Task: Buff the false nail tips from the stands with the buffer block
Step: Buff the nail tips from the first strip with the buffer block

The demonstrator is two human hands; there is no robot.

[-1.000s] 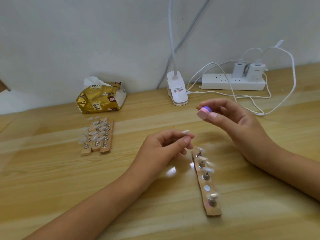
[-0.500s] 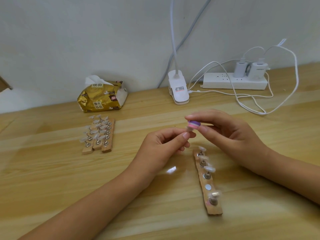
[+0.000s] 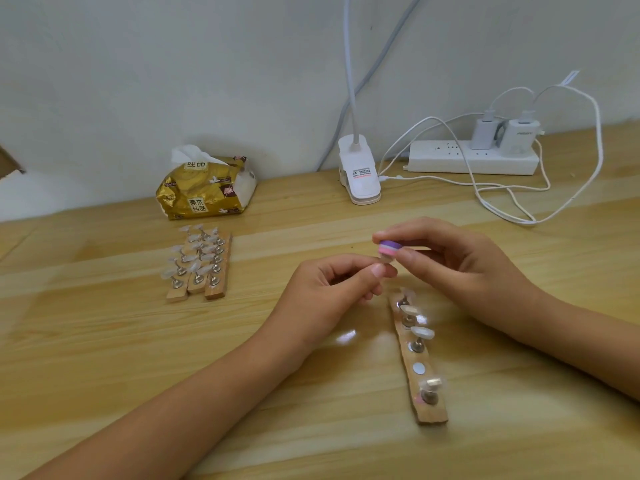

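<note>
Head view: left hand (image 3: 332, 289) pinches nail tip (image 3: 385, 260); right hand (image 3: 460, 268) grips buffer block (image 3: 388, 247) against it; stand (image 3: 429, 415) holds four more

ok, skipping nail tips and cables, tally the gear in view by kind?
wooden stand strips: 4 (three side by side on the left, one by the hands)
buffer block: 1, held in the right hand
chargers: 2
power strip: 1
clip lamp: 1
tissue pack: 1
Total: 10
</note>
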